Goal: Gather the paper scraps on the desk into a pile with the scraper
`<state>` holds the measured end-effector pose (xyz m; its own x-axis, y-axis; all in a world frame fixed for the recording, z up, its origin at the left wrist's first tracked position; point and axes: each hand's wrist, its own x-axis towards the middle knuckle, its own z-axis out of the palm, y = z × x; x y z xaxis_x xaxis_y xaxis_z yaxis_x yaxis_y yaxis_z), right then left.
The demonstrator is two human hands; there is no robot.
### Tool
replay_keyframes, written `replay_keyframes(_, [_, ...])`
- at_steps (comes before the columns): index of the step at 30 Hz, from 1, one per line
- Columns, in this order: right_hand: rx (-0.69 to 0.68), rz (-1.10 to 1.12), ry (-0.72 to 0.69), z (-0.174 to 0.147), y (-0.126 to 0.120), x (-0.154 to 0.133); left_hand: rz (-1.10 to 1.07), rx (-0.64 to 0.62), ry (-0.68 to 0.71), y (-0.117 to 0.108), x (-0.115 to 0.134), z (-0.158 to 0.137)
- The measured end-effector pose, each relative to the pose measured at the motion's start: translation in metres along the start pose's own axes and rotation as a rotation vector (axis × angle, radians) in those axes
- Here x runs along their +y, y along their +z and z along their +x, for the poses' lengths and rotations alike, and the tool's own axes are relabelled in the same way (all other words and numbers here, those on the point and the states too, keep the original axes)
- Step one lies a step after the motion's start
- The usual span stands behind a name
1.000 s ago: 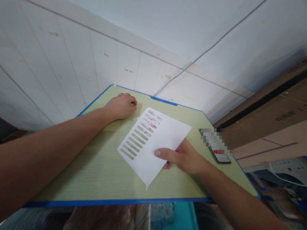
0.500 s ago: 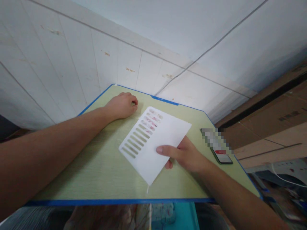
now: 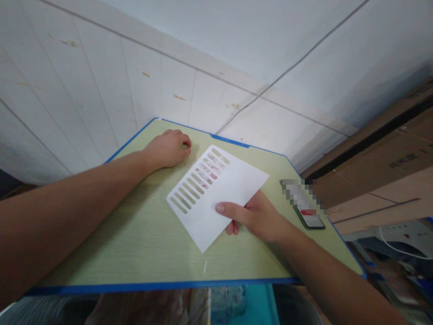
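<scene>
My right hand (image 3: pixel 262 216) holds a flat white card with a row of rounded slots (image 3: pixel 223 185). Its thumb presses on the front face, with the other fingers partly hidden behind. The slots run along the card's left side, and through some of them a pink, red and white pattern shows; what bears it is hidden. My left hand (image 3: pixel 169 148) rests on the light green tabletop (image 3: pixel 135 234), left of the card and apart from it. Its fingers are curled in, with a small gap between thumb and fingers and nothing visible in them.
A phone (image 3: pixel 302 205) with a partly blurred screen lies at the table's right side. Brown cardboard boxes (image 3: pixel 379 167) stand beyond that edge. Behind the table is a white panelled wall with a grey cable (image 3: pixel 287 70). A teal container (image 3: pixel 259 304) shows below the front edge.
The card in my right hand has tilted slightly, its near corner shifting up and left. The pattern shows through different parts of the slots. My left hand stays resting on the table.
</scene>
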<state>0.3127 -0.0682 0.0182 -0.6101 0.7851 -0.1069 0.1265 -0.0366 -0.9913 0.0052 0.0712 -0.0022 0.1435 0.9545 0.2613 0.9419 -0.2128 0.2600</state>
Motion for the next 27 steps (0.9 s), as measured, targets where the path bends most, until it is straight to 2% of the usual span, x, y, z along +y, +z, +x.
replay_keyframes(5, [-0.165, 0.020, 0.065, -0.0028, 0.0031, -0.0023, -0.005, -0.007, 0.010, -0.0002, -0.0005, 0.0002])
replay_keyframes(10, [-0.037, -0.013, 0.022, -0.0031, 0.0027, -0.0017, 0.025, 0.003, 0.011, -0.0006, 0.0006, -0.0003])
replay_keyframes(15, [-0.154, 0.029, 0.057, -0.0034, 0.0018, 0.0005, 0.022, -0.019, 0.008, -0.0001, 0.0006, 0.0004])
replay_keyframes(20, [0.024, 0.022, -0.025, -0.0023, 0.0006, 0.0011, 0.011, 0.000, -0.003, -0.0003, 0.0021, -0.0005])
replay_keyframes(25, [-0.154, 0.039, 0.051, -0.0037, 0.0033, -0.0004, 0.006, -0.019, 0.003, 0.0000, 0.0012, 0.0003])
replay_keyframes(27, [-0.103, 0.048, 0.026, -0.0033, 0.0025, -0.0003, 0.004, -0.016, 0.004, -0.0001, 0.0013, 0.0004])
